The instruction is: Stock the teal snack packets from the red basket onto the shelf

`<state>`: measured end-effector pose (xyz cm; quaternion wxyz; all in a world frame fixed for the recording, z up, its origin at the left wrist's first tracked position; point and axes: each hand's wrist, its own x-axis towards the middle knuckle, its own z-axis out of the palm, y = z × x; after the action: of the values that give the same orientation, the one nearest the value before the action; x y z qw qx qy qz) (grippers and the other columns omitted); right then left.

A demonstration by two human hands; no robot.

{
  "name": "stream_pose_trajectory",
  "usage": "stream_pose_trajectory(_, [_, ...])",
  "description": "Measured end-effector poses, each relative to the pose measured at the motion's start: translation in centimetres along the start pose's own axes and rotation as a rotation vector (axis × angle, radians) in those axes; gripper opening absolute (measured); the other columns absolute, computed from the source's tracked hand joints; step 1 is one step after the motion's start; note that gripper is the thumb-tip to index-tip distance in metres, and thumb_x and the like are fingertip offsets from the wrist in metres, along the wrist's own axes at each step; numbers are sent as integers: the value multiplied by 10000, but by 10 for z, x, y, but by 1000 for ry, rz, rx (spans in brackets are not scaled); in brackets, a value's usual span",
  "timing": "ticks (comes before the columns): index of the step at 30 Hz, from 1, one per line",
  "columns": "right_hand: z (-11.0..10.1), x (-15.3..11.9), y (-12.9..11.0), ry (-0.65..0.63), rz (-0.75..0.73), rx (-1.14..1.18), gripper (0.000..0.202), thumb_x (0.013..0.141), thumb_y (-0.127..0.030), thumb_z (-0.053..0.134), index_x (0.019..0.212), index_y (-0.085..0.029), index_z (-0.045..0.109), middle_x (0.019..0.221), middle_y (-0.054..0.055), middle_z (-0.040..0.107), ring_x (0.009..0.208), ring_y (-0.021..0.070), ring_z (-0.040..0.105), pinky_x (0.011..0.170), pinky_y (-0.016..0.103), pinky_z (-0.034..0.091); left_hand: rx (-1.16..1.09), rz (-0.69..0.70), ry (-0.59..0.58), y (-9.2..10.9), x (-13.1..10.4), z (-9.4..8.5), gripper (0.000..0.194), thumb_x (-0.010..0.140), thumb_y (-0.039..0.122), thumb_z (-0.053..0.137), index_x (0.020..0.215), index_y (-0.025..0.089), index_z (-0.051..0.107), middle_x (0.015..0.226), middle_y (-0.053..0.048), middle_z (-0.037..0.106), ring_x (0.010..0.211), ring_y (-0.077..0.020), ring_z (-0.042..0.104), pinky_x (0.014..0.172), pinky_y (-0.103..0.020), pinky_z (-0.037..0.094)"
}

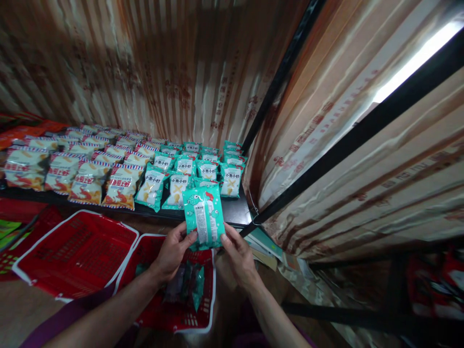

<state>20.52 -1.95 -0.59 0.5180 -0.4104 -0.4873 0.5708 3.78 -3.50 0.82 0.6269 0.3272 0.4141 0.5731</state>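
Observation:
A teal snack bag (203,216) is held up between both hands, its printed side with small fish facing the camera. My left hand (175,251) pinches the bag's lower left edge, thumb on the front. On its lower right edge my right hand (237,253) grips the same bag. Just behind it, rows of teal and white bags (150,186) stand on the dark shelf (237,212). Under my left forearm is a red basket (206,302) with several bags inside.
White and orange snack bags (85,182) line the shelf's left part, with orange packs (27,133) farther left. Another red basket (78,253) sits at the lower left. Black metal posts (333,150) slant across the right, before a pleated curtain (195,63).

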Motion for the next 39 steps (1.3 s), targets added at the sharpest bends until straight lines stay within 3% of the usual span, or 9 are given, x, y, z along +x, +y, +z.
stream_pose_trajectory(7, [-3, -1, 3, -29, -75, -135, 390, 814, -394, 640, 1181, -266, 610, 1028, 39, 713, 919, 214, 672, 825, 368, 558, 110, 66, 28, -3, -3, -3, 330, 734, 380, 685, 991, 172, 682, 986, -52, 717, 939, -221, 629, 871, -333, 470])
stream_pose_trajectory(10, [-5, 0, 8, 47, -227, -334, 466, 833, -328, 613, 1286, -279, 521, 1120, 60, 658, 939, 199, 655, 815, 350, 553, 214, 127, 51, -4, -7, -2, 292, 763, 362, 649, 995, 185, 662, 993, -42, 707, 952, -216, 623, 880, -315, 459])
stream_pose_trajectory(13, [-4, -2, 10, 164, -442, -632, 439, 829, -254, 604, 1264, -276, 546, 1211, 83, 595, 1059, 223, 594, 913, 392, 500, 343, 190, 70, -6, -12, 0, 265, 777, 322, 626, 1010, 194, 641, 970, -37, 697, 959, -217, 613, 891, -307, 443])
stream_pose_trajectory(17, [1, -10, 9, 96, -556, -748, 361, 873, -210, 524, 1221, -281, 586, 1185, 81, 615, 1108, 228, 566, 966, 411, 455, 481, 268, 37, -11, -23, 2, 255, 780, 273, 603, 1021, 195, 631, 1012, -57, 674, 985, -236, 600, 906, -325, 433])
stream_pose_trajectory(21, [1, -20, 5, -91, -453, -643, 376, 910, -243, 473, 1275, -290, 553, 1226, 65, 625, 1128, 236, 575, 973, 400, 452, 563, 406, -15, -15, -36, 0, 352, 812, 298, 560, 1155, 224, 576, 1204, -86, 580, 1141, -262, 526, 967, -370, 406])
stream_pose_trajectory(24, [-1, -24, -2, -221, -332, -491, 442, 903, -408, 488, 1324, -274, 517, 1270, 66, 610, 1166, 273, 560, 995, 416, 434, 667, 534, -78, -16, -42, -3, 302, 850, 313, 475, 1110, 218, 595, 1283, -109, 498, 1223, -276, 460, 1014, -415, 378])
stream_pose_trajectory(29, [-1, -23, -8, -325, -107, -244, 708, 738, -710, 537, 1279, -254, 561, 1211, 71, 644, 1141, 318, 572, 974, 415, 456, 987, 608, 38, -28, -41, -4, 292, 852, 206, 460, 1106, 234, 600, 1326, -104, 439, 1218, -246, 467, 1010, -392, 404])
stream_pose_trajectory(34, [0, -22, 0, -278, 51, -237, 551, 758, -504, 676, 1229, -233, 584, 1130, 68, 683, 1037, 286, 627, 926, 409, 490, 1107, 689, 78, -33, -37, -1, 319, 821, 148, 473, 1107, 217, 596, 1280, -107, 485, 1177, -238, 496, 985, -376, 426])
stream_pose_trajectory(39, [0, -22, 16, -130, 107, -75, 396, 795, -486, 647, 1084, -217, 665, 1109, 78, 695, 1060, 275, 624, 979, 437, 453, 874, 581, 212, -14, -30, -3, 240, 827, 191, 497, 1048, 197, 593, 1190, -98, 557, 1116, -225, 530, 970, -361, 416])
